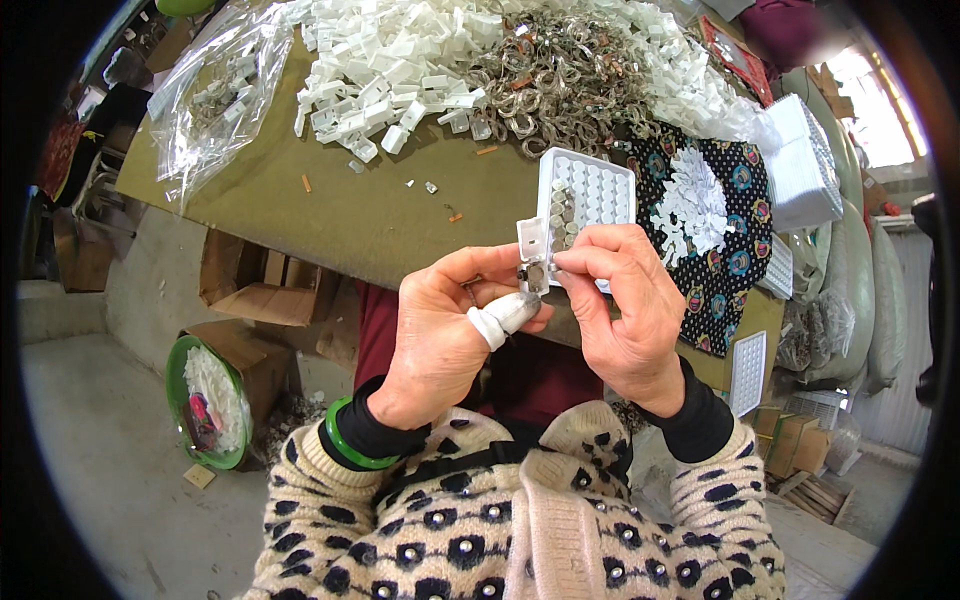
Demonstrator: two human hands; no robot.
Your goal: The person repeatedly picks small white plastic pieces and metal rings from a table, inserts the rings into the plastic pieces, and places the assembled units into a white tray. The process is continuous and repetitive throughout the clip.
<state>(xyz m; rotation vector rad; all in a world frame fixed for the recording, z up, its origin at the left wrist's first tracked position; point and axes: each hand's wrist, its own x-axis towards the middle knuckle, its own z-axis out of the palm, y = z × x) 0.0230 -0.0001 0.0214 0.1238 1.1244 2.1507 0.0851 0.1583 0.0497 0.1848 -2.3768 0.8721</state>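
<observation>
My left hand (435, 335) is closed on a small white plastic case (532, 240), its thumb wrapped in white cloth with a grey tip. Small dark and metallic parts show in the lower half of the case. At the case's right edge, my right hand (632, 310) pinches thumb and forefinger together; what lies between those fingertips is too small to make out. Just behind the hands is a white tray (628, 185) with rows of round wells, with small pale cylinders (563, 205) along its left side.
White plastic cases (390, 70) and coiled wires (555, 75) are heaped on the table (350, 210). White flat pieces (692, 205) lie on a black patterned cloth (725, 290). A clear bag (215, 110) rests at left. On the floor are a green basin (178, 385) and cardboard boxes (262, 280).
</observation>
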